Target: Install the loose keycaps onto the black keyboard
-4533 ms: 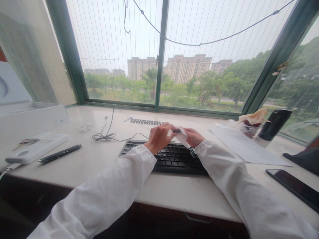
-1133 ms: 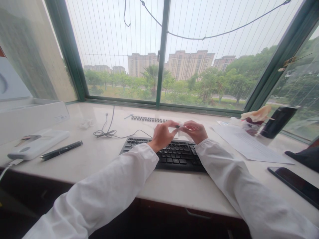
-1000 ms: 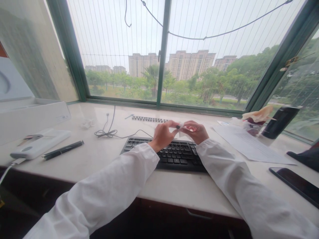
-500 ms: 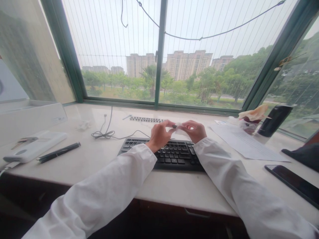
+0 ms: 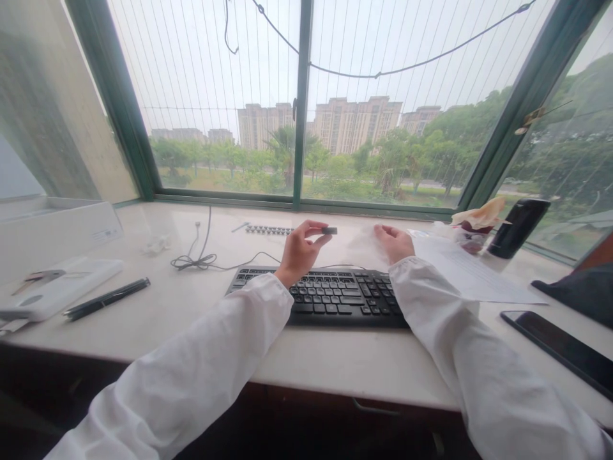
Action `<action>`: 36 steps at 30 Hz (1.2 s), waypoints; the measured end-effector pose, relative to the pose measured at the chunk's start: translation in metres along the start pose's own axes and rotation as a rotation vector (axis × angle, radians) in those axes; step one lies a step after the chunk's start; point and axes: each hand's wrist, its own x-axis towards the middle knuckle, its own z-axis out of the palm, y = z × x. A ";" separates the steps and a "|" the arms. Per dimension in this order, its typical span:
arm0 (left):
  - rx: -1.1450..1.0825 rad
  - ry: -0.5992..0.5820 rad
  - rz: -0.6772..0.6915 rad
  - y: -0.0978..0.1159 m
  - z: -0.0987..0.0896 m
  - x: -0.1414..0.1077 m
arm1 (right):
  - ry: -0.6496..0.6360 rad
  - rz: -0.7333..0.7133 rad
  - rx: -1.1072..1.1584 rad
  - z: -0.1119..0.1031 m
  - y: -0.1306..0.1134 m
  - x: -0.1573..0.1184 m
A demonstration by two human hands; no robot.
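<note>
Above the keyboard (image 5: pixel 335 308), my left hand (image 5: pixel 297 254) pinches a small black keycap (image 5: pixel 329 230) between thumb and fingertips. My right hand (image 5: pixel 395 244) is closed on a thin white tissue (image 5: pixel 368 243), which hangs off to its left and looks smeared by motion. A gap separates the two hands. Behind my left hand, a row of small dark pieces (image 5: pixel 269 230) lies on the white desk, with a thin light-blue stick (image 5: pixel 239 226) at its left end.
Left lie a coiled cable (image 5: pixel 194 261), a black pen (image 5: pixel 108 299), keys (image 5: pixel 41 279) on a white flat device, and a white box (image 5: pixel 71 227). Printed paper (image 5: pixel 467 271), a black cylinder (image 5: pixel 520 227) and a phone (image 5: pixel 555 345) are at the right. The window stands behind.
My hands have moved apart, the right one going right with the tissue. The keycap, partly covered before, now shows plainly in my left hand. The view has shifted slightly.
</note>
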 end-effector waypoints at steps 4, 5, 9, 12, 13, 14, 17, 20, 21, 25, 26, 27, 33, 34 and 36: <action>0.020 -0.010 -0.013 -0.003 0.000 0.001 | -0.184 0.193 0.321 0.016 -0.031 -0.021; 0.029 -0.020 -0.007 -0.004 0.000 0.000 | -0.246 0.198 0.341 0.019 -0.038 -0.026; 0.071 -0.039 0.039 -0.007 0.001 -0.002 | -0.458 0.176 0.328 0.027 -0.051 -0.042; 0.119 -0.017 0.059 -0.006 0.002 -0.004 | -0.475 0.181 0.245 0.028 -0.048 -0.043; 0.133 -0.008 0.064 -0.005 0.002 -0.004 | -0.430 0.181 0.206 0.028 -0.045 -0.041; 0.145 -0.003 0.067 -0.004 0.002 -0.004 | -0.357 0.176 0.166 0.026 -0.041 -0.038; 0.162 -0.005 0.081 -0.002 0.001 -0.004 | -0.092 0.127 0.061 0.016 -0.024 -0.020; 0.166 -0.013 0.100 -0.001 0.001 -0.004 | 0.015 0.053 -0.049 0.003 -0.006 -0.001; 0.170 -0.013 0.102 -0.001 0.001 -0.004 | 0.021 0.068 -0.137 -0.001 -0.002 0.002; 0.201 -0.028 0.101 -0.001 0.000 -0.005 | 0.049 0.133 -0.536 -0.002 -0.003 0.001; 0.210 -0.032 0.108 0.000 0.000 -0.005 | 0.067 0.087 -0.589 0.000 -0.007 -0.003; 0.218 -0.033 0.117 0.000 0.000 -0.005 | 0.086 0.044 -0.626 0.002 -0.013 -0.008; 0.240 0.004 0.154 0.005 -0.001 -0.005 | -0.190 -0.250 -0.521 0.012 -0.051 -0.033; 0.247 0.006 0.154 0.005 -0.001 -0.005 | -0.248 -0.273 -0.469 0.013 -0.055 -0.036; 0.263 -0.003 0.148 0.005 -0.002 -0.005 | -0.353 -0.302 -0.393 0.015 -0.061 -0.041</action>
